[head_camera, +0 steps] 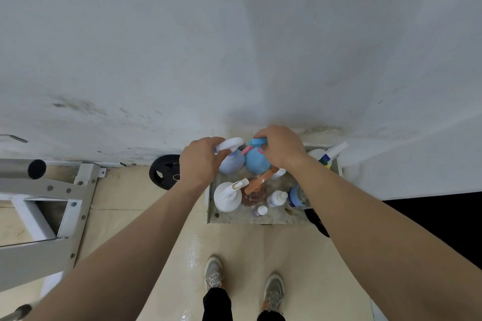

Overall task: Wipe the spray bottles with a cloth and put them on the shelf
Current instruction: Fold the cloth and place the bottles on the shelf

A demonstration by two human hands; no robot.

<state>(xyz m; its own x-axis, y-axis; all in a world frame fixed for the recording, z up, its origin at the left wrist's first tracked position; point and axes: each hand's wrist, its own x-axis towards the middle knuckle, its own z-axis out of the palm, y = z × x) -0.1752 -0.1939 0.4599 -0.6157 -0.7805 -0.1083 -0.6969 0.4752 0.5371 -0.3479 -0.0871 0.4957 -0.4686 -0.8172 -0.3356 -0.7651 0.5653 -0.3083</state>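
Note:
A low stone shelf (234, 219) against the wall carries several bottles. My left hand (200, 161) grips the white trigger head of a pale lilac spray bottle (232, 161) at the shelf's back. My right hand (280, 148) is closed on the blue trigger head of a light blue spray bottle (257, 163) right beside it. In front stand a white spray bottle (227, 197) and a clear bottle with an orange trigger (257, 185). No cloth is visible.
Small white bottles (276, 198), a blue-capped clear bottle (296, 197) and a white sprayer (331, 154) fill the shelf's right side. A black weight plate (164, 172) leans on the wall left of it. A metal gym frame (52, 206) stands at left. My shoes (214, 272) are below.

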